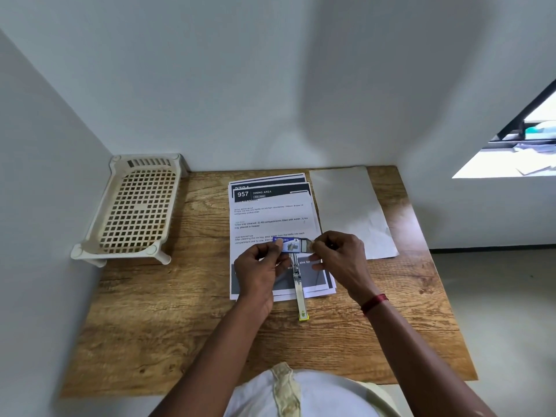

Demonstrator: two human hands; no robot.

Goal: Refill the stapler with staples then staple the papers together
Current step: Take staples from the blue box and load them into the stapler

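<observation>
A stack of printed papers (270, 218) lies on the wooden table (180, 311), the top sheet headed "957 DINING AREA". On the stack's near edge rests a small metal stapler (299, 288) with a yellow tip, lengthwise toward me and open. Above it my left hand (260, 267) pinches a small blue staple box (288, 245) by its left end. My right hand (338, 251) pinches the box's right end, where a grey inner tray or strip of staples shows. Both hands hover just over the papers.
A cream plastic perforated rack (135, 212) stands at the table's back left against the wall. A blank white sheet (352, 209) lies to the right of the stack. White walls close the left and back sides; the table's right edge drops to the floor.
</observation>
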